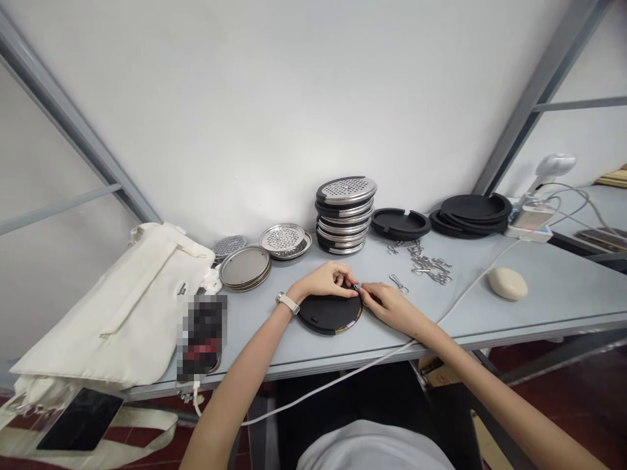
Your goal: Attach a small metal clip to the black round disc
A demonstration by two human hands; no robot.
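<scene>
A black round disc (327, 312) with a coloured rim lies on the grey table (548, 287) in front of me. My left hand (326, 281) curls over the disc's far edge, fingers closed on it. My right hand (386, 305) pinches a small metal clip at the disc's right edge, right beside the left fingertips. A watch sits on my left wrist.
Behind stand a stack of perforated metal discs (345, 215), flat metal lids (245, 266), black rubber rings (400, 223) and loose metal clips (427, 264). A cream bag (127, 307) lies left, a pale oval object (508, 283) right, and a white cable crosses the table.
</scene>
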